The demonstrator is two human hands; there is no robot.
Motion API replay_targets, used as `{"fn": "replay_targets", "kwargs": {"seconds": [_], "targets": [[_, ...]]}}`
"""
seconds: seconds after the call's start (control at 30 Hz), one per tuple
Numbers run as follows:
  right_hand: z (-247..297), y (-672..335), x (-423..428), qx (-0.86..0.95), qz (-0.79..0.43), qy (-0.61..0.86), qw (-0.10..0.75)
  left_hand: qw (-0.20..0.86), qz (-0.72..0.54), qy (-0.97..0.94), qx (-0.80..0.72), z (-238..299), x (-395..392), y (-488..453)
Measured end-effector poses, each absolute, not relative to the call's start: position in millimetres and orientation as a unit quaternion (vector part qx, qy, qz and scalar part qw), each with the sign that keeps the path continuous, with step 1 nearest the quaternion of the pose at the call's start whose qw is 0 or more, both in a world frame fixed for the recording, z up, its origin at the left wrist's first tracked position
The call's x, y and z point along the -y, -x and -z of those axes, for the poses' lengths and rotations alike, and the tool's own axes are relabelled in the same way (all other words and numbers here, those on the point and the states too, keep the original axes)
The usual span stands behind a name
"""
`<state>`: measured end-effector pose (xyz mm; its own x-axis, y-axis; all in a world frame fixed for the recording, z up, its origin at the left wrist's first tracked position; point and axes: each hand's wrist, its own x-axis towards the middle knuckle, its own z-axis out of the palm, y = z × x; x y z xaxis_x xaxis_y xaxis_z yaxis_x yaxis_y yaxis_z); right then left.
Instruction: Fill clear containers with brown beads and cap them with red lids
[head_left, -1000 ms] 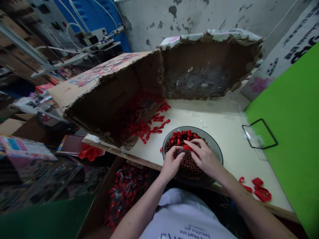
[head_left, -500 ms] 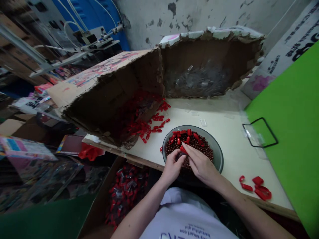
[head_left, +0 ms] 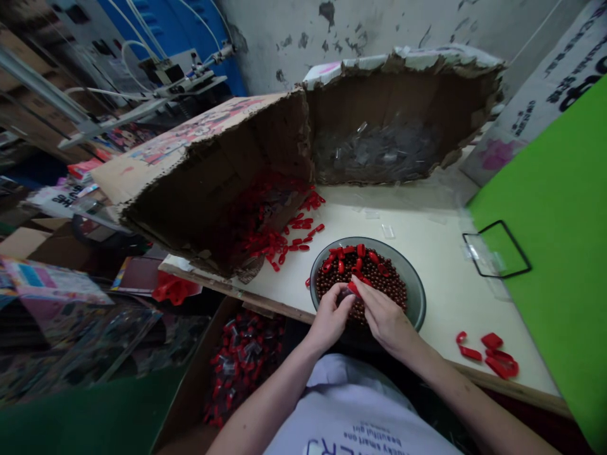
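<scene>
A grey bowl (head_left: 417,297) full of small dark red beads (head_left: 384,281) stands at the near edge of the pale table, with several red caps (head_left: 342,256) on top at the back. My left hand (head_left: 328,319) is curled over the bowl's near left side around a small clear piece. My right hand (head_left: 386,316) meets it from the right and pinches a red cap (head_left: 353,288) against that piece. Both hands touch at the fingertips above the beads.
Two torn cardboard boxes lie on their sides at the back: the left box (head_left: 208,170) spills red caps (head_left: 284,237), the right box (head_left: 403,120) holds clear pieces. A few red parts (head_left: 493,357) lie near right. A green board (head_left: 554,227) stands right. A floor box (head_left: 237,366) holds assembled pieces.
Both hands drew back a little toward the bowl's near edge and closed together; the red cap now sits between the fingertips against the left hand's piece.
</scene>
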<state>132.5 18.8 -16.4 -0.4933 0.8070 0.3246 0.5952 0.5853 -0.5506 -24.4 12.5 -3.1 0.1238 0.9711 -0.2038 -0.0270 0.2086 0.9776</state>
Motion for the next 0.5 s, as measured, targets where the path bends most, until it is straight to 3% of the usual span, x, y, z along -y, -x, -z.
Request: {"fn": "replay_targets", "kwargs": {"seconds": [0.3, 0.5], "targets": [[10, -131, -28, 0.847, -0.194, 0.404, 0.286, 0.616, -0.387, -0.480, -0.490, -5, -27, 35], [-15, -143, -40, 0.792, -0.353, 0.404, 0.292, 0.714, -0.395, -0.370, -0.444, -5, -27, 35]]}}
